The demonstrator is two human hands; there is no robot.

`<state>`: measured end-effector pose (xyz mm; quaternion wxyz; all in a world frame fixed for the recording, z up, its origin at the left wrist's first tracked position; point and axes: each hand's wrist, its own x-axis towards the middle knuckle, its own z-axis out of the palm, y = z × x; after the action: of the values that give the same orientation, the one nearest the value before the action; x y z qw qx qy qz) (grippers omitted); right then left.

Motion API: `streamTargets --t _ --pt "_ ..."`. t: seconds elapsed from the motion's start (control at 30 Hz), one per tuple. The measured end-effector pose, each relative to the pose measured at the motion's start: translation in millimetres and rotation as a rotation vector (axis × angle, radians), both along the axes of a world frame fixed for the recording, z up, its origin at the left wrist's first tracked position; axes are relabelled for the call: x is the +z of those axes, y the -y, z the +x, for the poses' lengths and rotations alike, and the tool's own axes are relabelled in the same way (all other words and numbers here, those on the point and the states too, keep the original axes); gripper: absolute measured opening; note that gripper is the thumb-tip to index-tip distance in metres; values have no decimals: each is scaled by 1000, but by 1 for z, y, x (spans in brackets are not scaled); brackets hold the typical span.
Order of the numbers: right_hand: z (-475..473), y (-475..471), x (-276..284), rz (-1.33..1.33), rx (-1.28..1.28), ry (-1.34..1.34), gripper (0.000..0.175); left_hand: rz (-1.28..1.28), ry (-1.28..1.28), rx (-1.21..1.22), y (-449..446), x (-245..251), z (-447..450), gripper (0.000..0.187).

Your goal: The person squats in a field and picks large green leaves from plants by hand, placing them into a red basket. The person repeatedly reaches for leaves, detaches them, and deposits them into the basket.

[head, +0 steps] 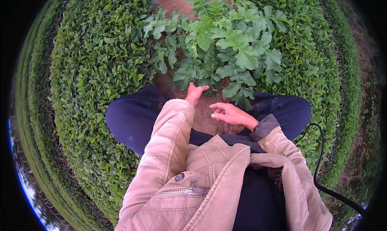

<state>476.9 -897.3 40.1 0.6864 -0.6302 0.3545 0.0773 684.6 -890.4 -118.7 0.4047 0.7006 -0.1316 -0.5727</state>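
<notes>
A clump of leafy plants with broad, lobed leaves, radish-like in look, grows in front of me between two hedge rows. My left hand reaches to the lower leaves at the near edge of the clump. Its thumb points out to the right, away from the fingers, whose tips are partly hidden at a leaf. Nothing shows between them. Over bare reddish soil, my right hand hovers with the index finger stretched out and the other fingers loosely bent. It holds nothing, and a low drooping leaf is just beyond it.
Clipped hedge rows, apparently tea bushes, flank me on the left and right. My bent knees in dark trousers press close to both. A black cable curves past my right side. Reddish soil continues behind the clump.
</notes>
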Motion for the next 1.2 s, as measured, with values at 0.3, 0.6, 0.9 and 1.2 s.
streamTargets --t 0.3,0.6,0.9,1.2 --pt "-5 9 -33 4 -189 14 52 -48 -136 -66 16 -20 11 47" --pt "-3 16 -20 -55 -361 74 40 -112 -386 -49 19 18 10 23" --pt "-2 16 30 -855 -276 -2 45 -183 -752 -107 18 98 45 29" --pt "25 18 47 -1533 114 81 89 -396 -892 -179 24 167 58 37"
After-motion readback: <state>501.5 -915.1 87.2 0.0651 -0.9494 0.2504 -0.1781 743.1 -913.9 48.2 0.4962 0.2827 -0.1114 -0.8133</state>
